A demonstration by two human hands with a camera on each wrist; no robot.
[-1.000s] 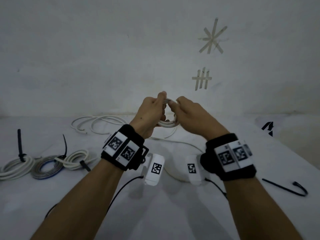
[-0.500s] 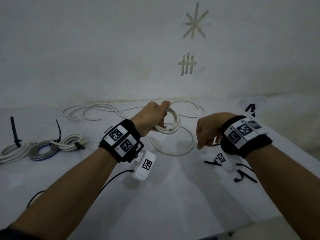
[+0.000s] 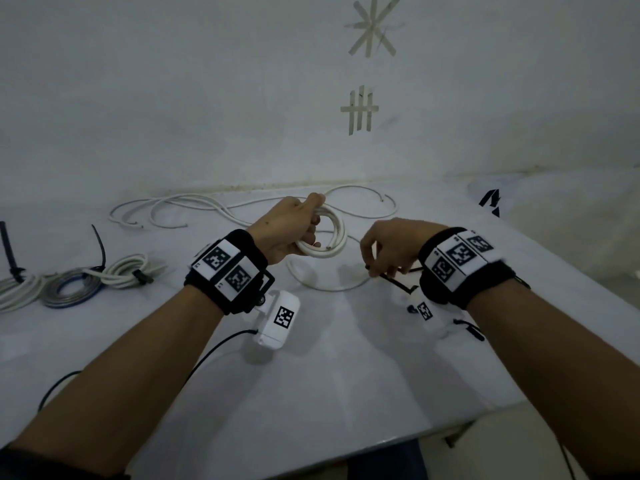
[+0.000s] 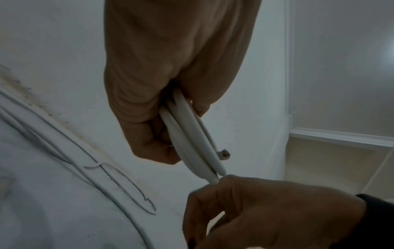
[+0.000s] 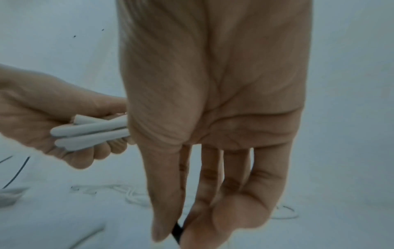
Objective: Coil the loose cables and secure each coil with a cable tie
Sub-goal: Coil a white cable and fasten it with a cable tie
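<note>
Left hand (image 3: 289, 230) grips the white cable coil (image 3: 325, 237) above the table (image 3: 329, 375), keeping its loops gathered (one tail trails loose). Right hand (image 3: 388, 247), just beside, pinches a black cable tie (image 3: 398, 284), evidently for binding the coil.

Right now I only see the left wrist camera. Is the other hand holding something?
Observer: Yes. The right hand pinches a black tie.
Operator: Is it touching the coil?
Observer: No. The head view shows a gap between that hand and the coil.
Operator: Are any others done?
Observer: Three tied coils lie far left, each with a black tie.
</note>
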